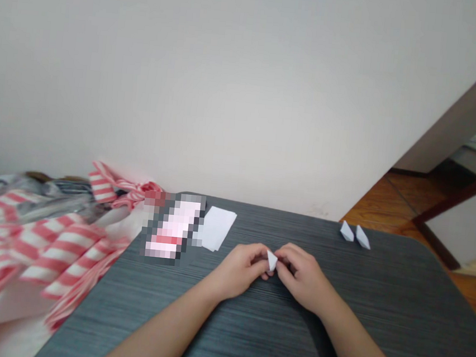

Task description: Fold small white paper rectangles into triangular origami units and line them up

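A small folded piece of white paper [271,260] stands up between my hands above the dark grey table. My left hand [240,269] pinches its left side with thumb and fingers. My right hand [296,269] grips the other side, and its fingers hide the lower part of the paper. Two folded pale paper pieces [355,236] lie side by side near the table's far right edge. A flat white paper sheet [216,228] rests on the table to the left of my hands.
A pixelated pink-and-white object [173,228] lies beside the white sheet. Red-and-white striped cloth [63,246] and grey fabric heap up at the left, over the table's left side. A white wall [246,89] stands behind the table. A wooden floor [395,207] shows at right.
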Tool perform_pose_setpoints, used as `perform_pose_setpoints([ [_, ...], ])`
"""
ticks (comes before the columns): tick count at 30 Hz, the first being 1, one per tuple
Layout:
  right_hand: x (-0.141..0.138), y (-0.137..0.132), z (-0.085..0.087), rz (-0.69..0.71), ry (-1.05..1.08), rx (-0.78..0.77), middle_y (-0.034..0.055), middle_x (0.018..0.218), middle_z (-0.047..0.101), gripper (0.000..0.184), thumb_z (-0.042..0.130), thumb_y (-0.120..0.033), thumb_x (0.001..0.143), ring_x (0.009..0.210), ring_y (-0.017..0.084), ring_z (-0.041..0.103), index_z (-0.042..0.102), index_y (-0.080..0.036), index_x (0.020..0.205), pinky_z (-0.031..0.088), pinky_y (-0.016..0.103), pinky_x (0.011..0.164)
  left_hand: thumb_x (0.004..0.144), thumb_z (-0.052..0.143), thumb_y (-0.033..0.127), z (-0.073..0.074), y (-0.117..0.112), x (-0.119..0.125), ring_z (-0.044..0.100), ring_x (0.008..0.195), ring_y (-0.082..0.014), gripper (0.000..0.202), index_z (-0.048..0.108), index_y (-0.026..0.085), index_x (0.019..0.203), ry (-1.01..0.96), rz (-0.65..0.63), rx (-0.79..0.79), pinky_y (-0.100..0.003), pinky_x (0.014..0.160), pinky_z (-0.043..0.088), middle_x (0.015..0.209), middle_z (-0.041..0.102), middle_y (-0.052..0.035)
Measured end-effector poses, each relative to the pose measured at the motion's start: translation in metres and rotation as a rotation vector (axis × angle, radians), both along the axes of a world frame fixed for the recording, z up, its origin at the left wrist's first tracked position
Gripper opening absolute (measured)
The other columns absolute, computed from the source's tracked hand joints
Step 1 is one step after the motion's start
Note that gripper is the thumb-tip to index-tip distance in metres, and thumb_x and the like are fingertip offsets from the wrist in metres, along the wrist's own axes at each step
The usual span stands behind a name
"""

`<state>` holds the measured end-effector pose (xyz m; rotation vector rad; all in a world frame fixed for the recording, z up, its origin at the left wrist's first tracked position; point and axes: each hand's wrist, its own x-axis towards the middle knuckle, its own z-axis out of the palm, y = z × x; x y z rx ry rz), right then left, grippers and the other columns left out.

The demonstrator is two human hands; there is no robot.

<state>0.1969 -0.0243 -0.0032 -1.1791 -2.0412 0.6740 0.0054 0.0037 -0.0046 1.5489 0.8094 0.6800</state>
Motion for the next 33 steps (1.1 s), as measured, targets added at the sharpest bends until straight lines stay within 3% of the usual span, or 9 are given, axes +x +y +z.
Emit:
perform_pose_setpoints([
  [15, 0.0016, 0.0006, 0.0003, 0.02, 0.015, -0.045, 0.0031, 0.088, 0.063, 0.014, 0.056, -0.01, 0.09, 0.08, 0.016, 0.06, 0.065, -0.021, 0.092, 0.047, 0.027, 0.071, 0.088, 0.049, 0.017, -0.0026, 0.0007, -0.0015, 0.067, 0.072, -0.0157, 0.016, 0.065, 0.017, 0.084, 0.06, 0.006, 0.042, -0.025, 0.069, 0.051, 0.077, 0.069, -0.0011],
  [22, 0.0017, 0.0015, -0.0042, 0.012, 0.018, 0.009, 0.0045, 0.094, 0.065, 0.022, 0.054, -0.005, 0.087, 0.087, 0.017, 0.062, 0.065, -0.02, 0.098, 0.047, 0.028, 0.077, 0.086, 0.053, 0.014, -0.0023, 0.0032, 0.0003, 0.06, 0.085, -0.015, 0.019, 0.066, 0.016, 0.072, 0.133, 0.087, 0.305, -0.023, 0.075, 0.045, 0.094, 0.062, -0.0035],
  [29, 0.0028, 0.0019, -0.0069, -0.003, 0.01, 0.019, 0.005, 0.094, 0.065, 0.023, 0.053, -0.006, 0.088, 0.087, 0.018, 0.062, 0.065, -0.021, 0.1, 0.048, 0.029, 0.078, 0.088, 0.049, 0.016, 0.0017, 0.0025, 0.0005, 0.055, 0.075, -0.0138, 0.022, 0.061, 0.017, 0.07, 0.188, 0.088, 0.385, -0.023, 0.069, 0.04, 0.074, 0.059, -0.0003],
  [33, 0.0025, 0.0019, -0.005, 0.006, 0.019, 0.012, 0.0041, 0.092, 0.065, 0.023, 0.054, -0.005, 0.087, 0.085, 0.017, 0.062, 0.066, -0.021, 0.1, 0.048, 0.027, 0.075, 0.085, 0.049, 0.016, -0.0025, 0.0023, 0.0002, 0.053, 0.062, -0.012, 0.018, 0.063, 0.017, 0.074, 0.241, 0.131, 0.254, -0.021, 0.058, 0.037, 0.065, 0.059, 0.002],
])
